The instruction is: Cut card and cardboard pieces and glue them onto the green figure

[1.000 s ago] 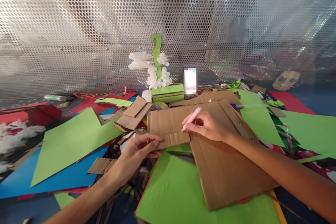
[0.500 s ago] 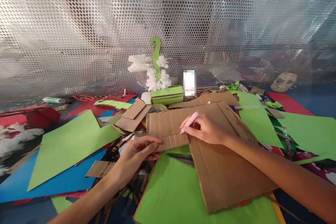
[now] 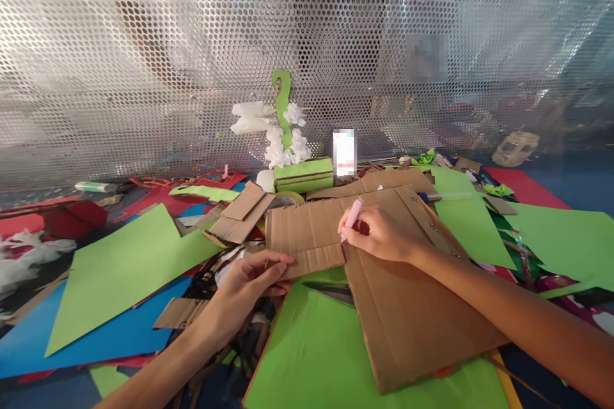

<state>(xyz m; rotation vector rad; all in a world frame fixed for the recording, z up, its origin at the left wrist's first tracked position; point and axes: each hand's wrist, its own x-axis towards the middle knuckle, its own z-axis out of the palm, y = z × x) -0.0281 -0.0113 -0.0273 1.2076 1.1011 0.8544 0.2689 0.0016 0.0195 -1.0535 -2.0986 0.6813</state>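
Note:
A large brown cardboard piece (image 3: 407, 319) with a cut-out lower left corner lies over green sheets (image 3: 307, 345). My left hand (image 3: 261, 278) pinches its left flap, thumb on top and fingers partly beneath. In my right hand (image 3: 377, 230) is a pink marker (image 3: 354, 214), held upright like a pen, its tip at the cardboard near the inner corner of the cut-out. Dark scissors (image 3: 330, 291) lie partly under the cardboard's edge, on the green sheet.
Behind stands a green paper figure (image 3: 283, 108) with white tufts on a green block (image 3: 304, 174), before a perforated metal screen (image 3: 215, 25). Green sheets (image 3: 119, 268), a blue sheet (image 3: 29, 345) and cardboard scraps (image 3: 244, 208) lie left. A clear jar (image 3: 515, 148) is at the right.
My right hand has shifted slightly right with the pink marker, which now stands more upright. My left hand keeps its grip on the cardboard flap.

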